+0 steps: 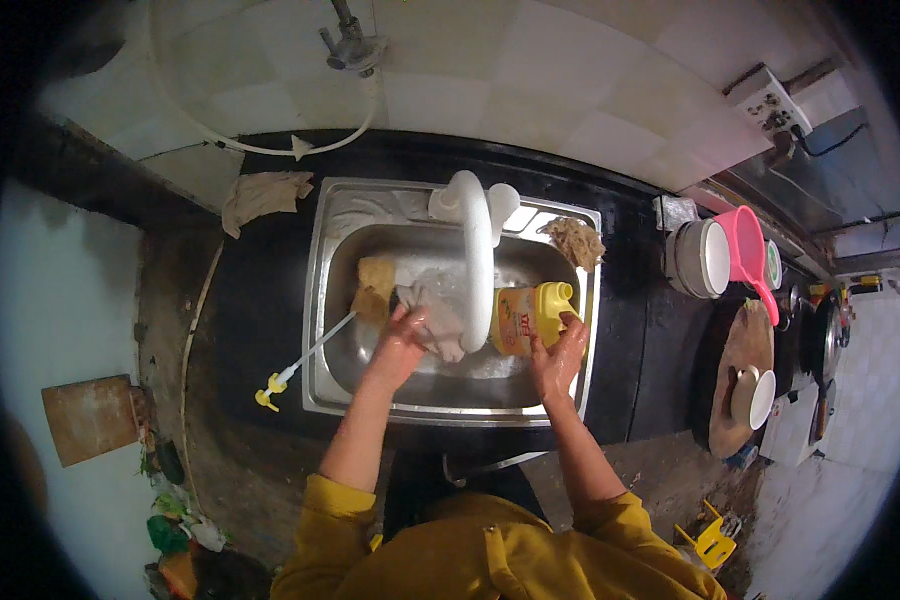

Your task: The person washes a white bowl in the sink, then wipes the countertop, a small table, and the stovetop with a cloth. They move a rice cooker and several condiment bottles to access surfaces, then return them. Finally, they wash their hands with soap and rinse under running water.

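Over the stainless steel sink (pixel 405 411), my left hand (pixel 403 349) grips a wet, pale cloth (pixel 444 319). On the right, my right hand (pixel 560 356) has its fingers on a yellow plastic jug (pixel 519 319) that lies on its side in the basin. The jug bears a printed label, and its uncapped neck points right. A white faucet spout (pixel 478 262) arches over the basin between my hands and hides part of the cloth. A yellow-brown sponge or cloth (pixel 375 289) sits at the basin's left. A pump dispenser top (pixel 274 388) with a long tube leans across the left rim.
Brown scrubbing fibre (pixel 576 244) rests on the sink's back right corner. A beige rag (pixel 264 196) is on the black counter (pixel 259 300). To the right stand white bowls (pixel 705 259), a pink dipper (pixel 742 240) and a round chopping board (pixel 742 352) with a cup (pixel 754 397).
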Demonstrator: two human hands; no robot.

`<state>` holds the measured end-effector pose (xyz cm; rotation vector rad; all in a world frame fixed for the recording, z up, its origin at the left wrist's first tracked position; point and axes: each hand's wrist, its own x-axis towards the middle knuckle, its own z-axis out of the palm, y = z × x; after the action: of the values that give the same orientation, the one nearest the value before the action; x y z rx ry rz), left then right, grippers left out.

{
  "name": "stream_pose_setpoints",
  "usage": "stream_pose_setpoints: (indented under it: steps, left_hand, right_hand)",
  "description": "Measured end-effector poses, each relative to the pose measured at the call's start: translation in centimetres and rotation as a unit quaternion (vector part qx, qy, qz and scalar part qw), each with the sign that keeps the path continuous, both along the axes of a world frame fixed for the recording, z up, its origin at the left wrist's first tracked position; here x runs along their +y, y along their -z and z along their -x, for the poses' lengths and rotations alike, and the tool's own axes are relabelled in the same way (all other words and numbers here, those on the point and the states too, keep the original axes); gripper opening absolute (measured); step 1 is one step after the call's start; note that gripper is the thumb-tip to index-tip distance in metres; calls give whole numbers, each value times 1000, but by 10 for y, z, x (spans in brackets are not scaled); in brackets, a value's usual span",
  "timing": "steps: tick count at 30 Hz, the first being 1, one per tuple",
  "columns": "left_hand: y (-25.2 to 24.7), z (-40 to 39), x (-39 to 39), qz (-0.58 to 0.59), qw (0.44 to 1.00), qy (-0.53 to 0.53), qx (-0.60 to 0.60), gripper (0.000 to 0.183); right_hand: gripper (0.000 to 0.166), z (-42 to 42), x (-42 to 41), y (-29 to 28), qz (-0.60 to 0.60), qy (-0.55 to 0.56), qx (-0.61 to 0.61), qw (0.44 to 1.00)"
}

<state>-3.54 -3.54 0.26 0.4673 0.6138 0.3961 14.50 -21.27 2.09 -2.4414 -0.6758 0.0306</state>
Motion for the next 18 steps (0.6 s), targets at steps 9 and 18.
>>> stream_pose_setpoints:
  steps: [9,18]
  left_hand:
    - [108,4,-17,151,988,-16,7,62]
    - [112,24,5,93,994,-35,48,54]
  right_hand:
    - [67,-28,-12,17,158,-33,142,977]
    - [70,-16,-29,110,332,17,295,896]
